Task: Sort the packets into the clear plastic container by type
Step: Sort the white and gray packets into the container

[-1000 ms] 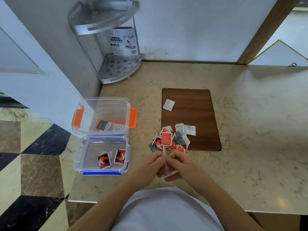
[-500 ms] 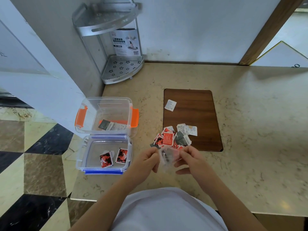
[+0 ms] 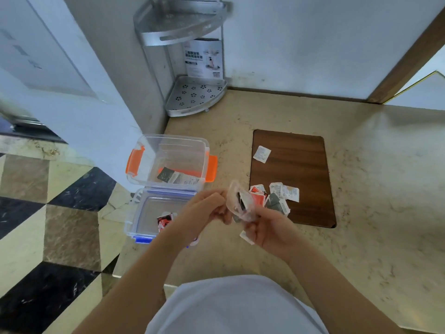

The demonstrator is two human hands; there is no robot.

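Both hands hold a small clear plastic bag [image 3: 240, 203] with dark packets inside, raised above the counter. My left hand [image 3: 204, 210] pinches its left edge and my right hand [image 3: 269, 227] grips its lower right side. A white packet [image 3: 246, 237] sticks out under my right hand. Behind the bag lies a pile of red, grey and white packets [image 3: 277, 196] at the near edge of a brown board [image 3: 296, 160]. One white packet [image 3: 262, 154] lies alone on the board. The clear container with orange clips [image 3: 144, 162] holds dark and white packets; the blue-clipped tray [image 3: 139, 218] holds red packets.
A metal corner shelf [image 3: 195, 97] with a product card stands at the back against the wall. The counter's left edge [image 3: 120, 261] drops to a checkered floor just beside the two containers. A wooden door frame [image 3: 409, 56] runs along the right.
Both hands have lifted the clear bag up from the counter edge and spread it apart. The view has shifted right and closer.
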